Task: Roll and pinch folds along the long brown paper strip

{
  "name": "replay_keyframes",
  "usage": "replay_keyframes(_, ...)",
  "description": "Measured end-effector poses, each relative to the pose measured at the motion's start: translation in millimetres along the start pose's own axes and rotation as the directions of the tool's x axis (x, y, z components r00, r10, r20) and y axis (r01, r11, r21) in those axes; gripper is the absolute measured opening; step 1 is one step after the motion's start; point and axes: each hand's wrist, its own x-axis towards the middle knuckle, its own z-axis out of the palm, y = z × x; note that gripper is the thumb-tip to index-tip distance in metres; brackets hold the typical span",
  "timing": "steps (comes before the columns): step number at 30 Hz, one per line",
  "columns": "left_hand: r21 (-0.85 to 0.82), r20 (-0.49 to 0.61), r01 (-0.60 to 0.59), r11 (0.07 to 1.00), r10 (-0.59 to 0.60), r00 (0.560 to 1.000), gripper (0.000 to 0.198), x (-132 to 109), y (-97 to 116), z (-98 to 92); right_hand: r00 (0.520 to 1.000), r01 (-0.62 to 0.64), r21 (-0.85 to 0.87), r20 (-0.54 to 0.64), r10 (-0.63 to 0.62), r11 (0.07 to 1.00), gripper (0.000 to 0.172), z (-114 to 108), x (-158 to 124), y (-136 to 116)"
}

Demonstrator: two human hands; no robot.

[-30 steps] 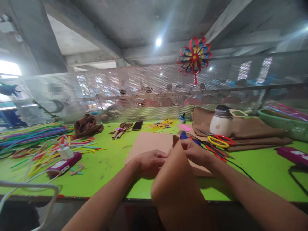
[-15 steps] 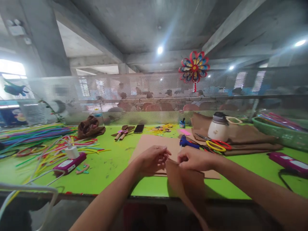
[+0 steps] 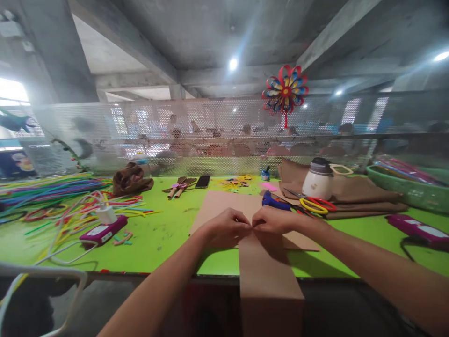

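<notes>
My left hand [image 3: 224,228] and my right hand [image 3: 271,219] meet above a green table [image 3: 161,238], both pinched on the top edge of a brown paper strip [image 3: 268,281]. The strip hangs flat toward me over the table's front edge. Under my hands lies a larger brown cardboard sheet [image 3: 224,206]. A blue glue gun [image 3: 275,202] lies just beyond my right hand.
Yellow and red scissors [image 3: 315,206] and a white jug [image 3: 317,180] sit on folded brown paper [image 3: 358,196] at right. Colourful sticks [image 3: 52,196], a magenta power bank [image 3: 103,230] and a white cable lie at left. A mesh screen [image 3: 210,135] with a paper pinwheel [image 3: 285,91] backs the table.
The brown paper was curled up toward me; now it hangs flat and straight. My hands have come together at its top edge.
</notes>
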Motion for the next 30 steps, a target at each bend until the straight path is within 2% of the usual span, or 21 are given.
replay_keyframes(4,0.136,-0.045,0.020,0.990,-0.014,0.999,0.025,1,-3,3.1,0.999,0.024,0.125,-0.040,-0.019,0.992,0.024,15,2,16)
replay_keyframes(9,0.410,-0.113,0.063,0.910,-0.019,0.993,0.021,1,2,-2.5,0.985,0.046,0.238,-0.172,-0.005,0.970,0.024,23,-5,16)
replay_keyframes(11,0.472,-0.096,0.046,0.880,0.000,0.995,0.020,2,1,-6.1,0.981,0.039,0.300,-0.195,0.021,0.953,0.024,26,-6,17)
replay_keyframes(14,0.545,-0.051,0.021,0.838,0.008,0.999,0.019,6,-4,-10.0,0.975,0.082,0.309,-0.220,-0.013,0.948,0.023,31,-3,22)
replay_keyframes(17,0.598,-0.038,0.012,0.802,0.014,0.999,0.018,10,-8,-11.6,0.971,0.103,0.249,-0.235,-0.043,0.963,0.021,35,2,27)
replay_keyframes(20,0.628,-0.046,0.005,0.779,0.030,0.998,0.018,10,-9,-10.5,0.964,0.067,0.201,-0.265,-0.012,0.977,0.020,39,5,28)
replay_keyframes(26,0.658,-0.055,-0.038,0.752,0.098,0.994,0.022,9,-5,-3.1,0.958,-0.029,0.211,-0.272,0.088,0.977,0.015,43,7,25)
replay_keyframes(30,0.644,-0.085,-0.012,0.765,0.088,0.992,0.018,13,-10,-1.4,0.951,-0.037,0.225,-0.292,0.103,0.974,0.011,43,8,23)
